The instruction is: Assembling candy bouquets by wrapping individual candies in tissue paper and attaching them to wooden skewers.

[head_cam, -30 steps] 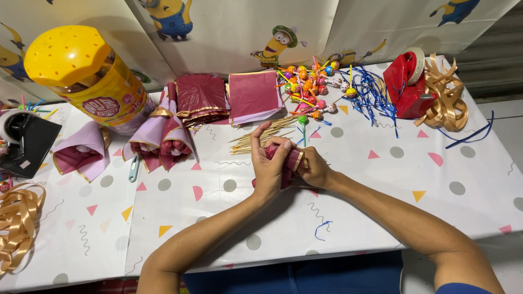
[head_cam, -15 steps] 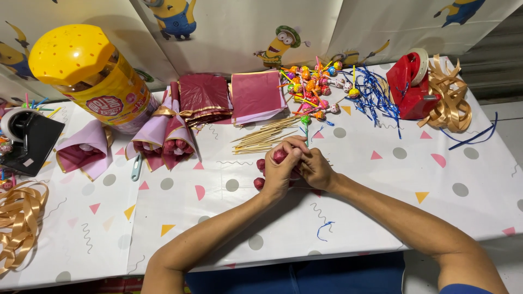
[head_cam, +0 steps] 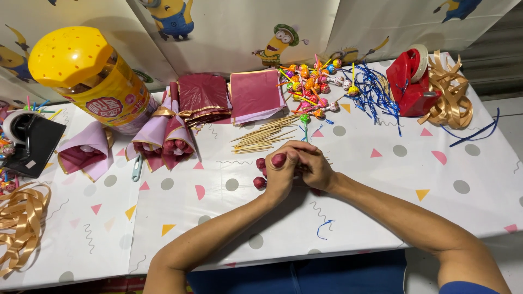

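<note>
My left hand (head_cam: 281,173) and my right hand (head_cam: 316,169) are clasped together over the middle of the table, gripping a small bunch of dark red wrapped candies on sticks (head_cam: 264,171). Three red candy heads poke out to the left of my left fingers. The sticks are hidden under my hands. A pile of thin wooden skewers (head_cam: 262,139) lies just beyond my hands. Behind it sit a stack of maroon wrapping sheets (head_cam: 255,94) and a heap of colourful lollipops (head_cam: 311,83).
A big yellow-lidded candy jar (head_cam: 90,81) lies at the back left. Finished maroon cone bouquets (head_cam: 163,137) and another (head_cam: 83,154) lie beside it. A red tape dispenser (head_cam: 411,81) with gold ribbon (head_cam: 449,98) is back right; a black tape dispenser (head_cam: 27,142) and gold ribbon (head_cam: 19,218) at left.
A maroon sheet seen between my hands a second ago is gone from view. My hands have closed tighter together and red candy heads now stick out on the left.
</note>
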